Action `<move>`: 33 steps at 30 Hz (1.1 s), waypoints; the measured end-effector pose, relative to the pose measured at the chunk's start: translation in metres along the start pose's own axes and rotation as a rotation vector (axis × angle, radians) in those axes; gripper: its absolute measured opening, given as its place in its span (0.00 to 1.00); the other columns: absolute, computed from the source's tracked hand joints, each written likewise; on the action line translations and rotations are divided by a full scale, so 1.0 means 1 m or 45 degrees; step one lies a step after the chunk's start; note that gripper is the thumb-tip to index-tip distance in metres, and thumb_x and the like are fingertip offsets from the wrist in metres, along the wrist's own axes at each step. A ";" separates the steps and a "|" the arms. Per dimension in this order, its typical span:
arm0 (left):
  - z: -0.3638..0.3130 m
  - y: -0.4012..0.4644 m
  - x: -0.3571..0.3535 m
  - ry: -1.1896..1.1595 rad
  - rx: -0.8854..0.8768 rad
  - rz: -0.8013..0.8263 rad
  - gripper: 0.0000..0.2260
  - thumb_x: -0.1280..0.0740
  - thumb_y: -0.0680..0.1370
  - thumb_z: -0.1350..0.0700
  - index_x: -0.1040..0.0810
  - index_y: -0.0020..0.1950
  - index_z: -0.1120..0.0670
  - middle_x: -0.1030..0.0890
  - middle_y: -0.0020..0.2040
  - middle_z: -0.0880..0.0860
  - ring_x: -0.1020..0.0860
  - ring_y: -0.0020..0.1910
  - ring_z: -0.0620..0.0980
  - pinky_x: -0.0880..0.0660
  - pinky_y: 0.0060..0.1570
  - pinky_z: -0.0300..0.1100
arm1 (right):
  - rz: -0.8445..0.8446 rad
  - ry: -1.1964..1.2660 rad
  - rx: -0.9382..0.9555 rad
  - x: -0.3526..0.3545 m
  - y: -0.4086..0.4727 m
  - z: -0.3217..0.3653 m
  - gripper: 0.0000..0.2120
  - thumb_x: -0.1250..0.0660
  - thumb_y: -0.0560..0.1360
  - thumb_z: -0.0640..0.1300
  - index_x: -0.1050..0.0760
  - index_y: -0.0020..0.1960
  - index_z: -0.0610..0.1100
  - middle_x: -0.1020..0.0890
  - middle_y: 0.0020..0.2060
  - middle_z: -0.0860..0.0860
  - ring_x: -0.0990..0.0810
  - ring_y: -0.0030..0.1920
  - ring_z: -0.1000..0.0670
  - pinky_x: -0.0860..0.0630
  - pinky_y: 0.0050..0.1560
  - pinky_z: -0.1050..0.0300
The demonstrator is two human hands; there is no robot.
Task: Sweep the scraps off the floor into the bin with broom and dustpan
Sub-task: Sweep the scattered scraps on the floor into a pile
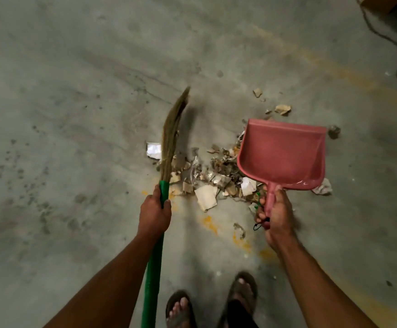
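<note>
Both bare forearms reached forward and down. The left hand [154, 210] gripped a green pole, fingers wrapped round it. The right hand [274, 215] clasped a pink plastic handle.

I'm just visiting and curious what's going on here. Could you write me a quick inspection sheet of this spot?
Surface: stained grey concrete floor with faded yellow paint marks.
Job's things: green-handled grass broom; empty pink plastic dustpan; pile of paper and cardboard scraps between them; bin not seen.
Clutter: stray scraps beyond the pile.
Grips: left hand holds the broom handle; right hand holds the dustpan handle.
Cables: black cable, top right.
Surroundings: sandalled feet; brown box corner.
</note>
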State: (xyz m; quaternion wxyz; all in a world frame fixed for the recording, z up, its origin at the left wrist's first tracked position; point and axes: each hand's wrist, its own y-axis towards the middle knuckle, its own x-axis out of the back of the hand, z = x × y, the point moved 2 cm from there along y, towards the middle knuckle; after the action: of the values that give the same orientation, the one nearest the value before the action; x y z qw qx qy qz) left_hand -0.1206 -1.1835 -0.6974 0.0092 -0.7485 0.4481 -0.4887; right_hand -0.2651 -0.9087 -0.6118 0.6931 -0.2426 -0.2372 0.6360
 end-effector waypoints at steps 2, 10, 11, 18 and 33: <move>0.023 -0.005 0.000 -0.001 0.107 -0.056 0.30 0.36 0.84 0.50 0.40 0.85 0.53 0.20 0.59 0.62 0.19 0.54 0.63 0.19 0.55 0.57 | 0.026 -0.025 -0.007 -0.004 -0.001 -0.008 0.16 0.48 0.88 0.56 0.27 0.54 0.48 0.27 0.35 0.51 0.35 0.20 0.55 0.38 0.21 0.65; 0.118 -0.003 -0.038 0.178 0.382 0.041 0.29 0.34 0.84 0.50 0.37 0.84 0.54 0.17 0.58 0.63 0.16 0.50 0.64 0.17 0.55 0.57 | 0.105 -0.109 -0.078 0.025 0.037 -0.055 0.16 0.46 0.87 0.56 0.28 0.51 0.47 0.26 0.34 0.51 0.36 0.20 0.55 0.39 0.20 0.65; 0.122 -0.007 -0.051 0.214 0.364 0.087 0.29 0.34 0.84 0.50 0.37 0.83 0.55 0.17 0.58 0.64 0.16 0.50 0.65 0.17 0.55 0.56 | 0.125 -0.109 -0.085 0.035 0.044 -0.061 0.15 0.46 0.87 0.57 0.28 0.51 0.48 0.27 0.33 0.52 0.37 0.20 0.55 0.39 0.21 0.65; 0.083 -0.054 -0.157 0.307 0.129 0.233 0.31 0.35 0.85 0.51 0.41 0.85 0.54 0.23 0.63 0.65 0.22 0.60 0.65 0.25 0.60 0.55 | 0.123 -0.136 -0.076 0.128 0.087 -0.088 0.14 0.48 0.87 0.54 0.29 0.57 0.46 0.28 0.33 0.52 0.37 0.20 0.55 0.39 0.20 0.65; -0.113 -0.125 -0.272 -0.114 -0.238 0.136 0.31 0.32 0.83 0.53 0.38 0.85 0.51 0.22 0.64 0.60 0.22 0.59 0.61 0.26 0.58 0.49 | 0.004 -0.078 0.023 0.288 0.097 -0.022 0.13 0.48 0.88 0.52 0.30 0.60 0.45 0.29 0.35 0.49 0.37 0.21 0.55 0.38 0.21 0.64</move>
State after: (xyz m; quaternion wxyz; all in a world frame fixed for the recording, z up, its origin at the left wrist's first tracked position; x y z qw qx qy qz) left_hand -0.1543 -0.8756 -0.7779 -0.0146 -0.7421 0.5302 -0.4098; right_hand -0.3026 -0.6150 -0.6842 0.6866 -0.2171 -0.2525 0.6463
